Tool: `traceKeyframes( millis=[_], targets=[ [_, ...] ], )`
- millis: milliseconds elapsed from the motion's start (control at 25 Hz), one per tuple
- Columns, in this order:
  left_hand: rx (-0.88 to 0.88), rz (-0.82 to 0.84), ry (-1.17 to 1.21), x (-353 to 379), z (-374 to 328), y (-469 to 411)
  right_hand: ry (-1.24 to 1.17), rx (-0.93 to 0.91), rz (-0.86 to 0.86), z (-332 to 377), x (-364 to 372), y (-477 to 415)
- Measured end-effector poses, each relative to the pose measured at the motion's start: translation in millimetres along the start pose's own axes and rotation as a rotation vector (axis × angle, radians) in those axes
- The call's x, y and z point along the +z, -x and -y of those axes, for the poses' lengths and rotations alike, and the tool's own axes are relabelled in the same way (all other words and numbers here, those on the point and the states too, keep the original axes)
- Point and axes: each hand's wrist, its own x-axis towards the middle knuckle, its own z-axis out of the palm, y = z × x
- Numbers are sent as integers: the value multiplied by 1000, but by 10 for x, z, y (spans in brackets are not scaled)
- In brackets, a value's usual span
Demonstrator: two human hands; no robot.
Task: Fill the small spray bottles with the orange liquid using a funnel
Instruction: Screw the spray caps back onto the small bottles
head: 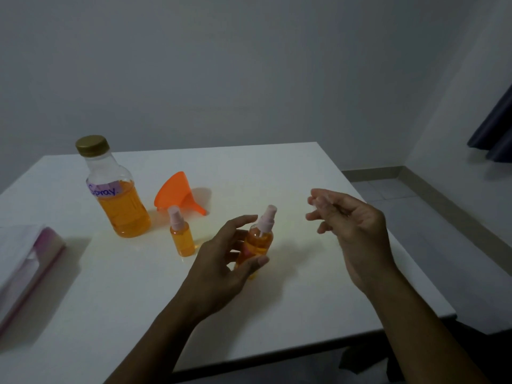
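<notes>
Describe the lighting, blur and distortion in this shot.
Head view: dim, greyish light with soft shadows beside the funnel and large bottle; the right hand is motion-blurred at its fingertips; wide-angle bending curves the table edges; no strong glare.

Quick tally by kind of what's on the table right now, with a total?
Small spray bottles: 2, one standing, one held in the left hand
Large bottle of orange liquid, capped: 1
Orange funnel, lying on its side: 1
Pink and white box at the left edge: 1
Total: 5
</notes>
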Motion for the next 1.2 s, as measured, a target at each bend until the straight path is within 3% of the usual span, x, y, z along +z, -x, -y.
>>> traceKeyframes(
  millis=[400, 720, 1200],
  targets=[
    [13, 57, 115, 12, -140, 30, 259, -22, 35, -94, -51, 43],
    [56, -23, -3, 147, -207, 48, 287, -34, 43, -98, -35, 47],
    [-56, -165, -340, 389, 24, -251, 395, -79, 47, -152, -15, 38]
  ],
)
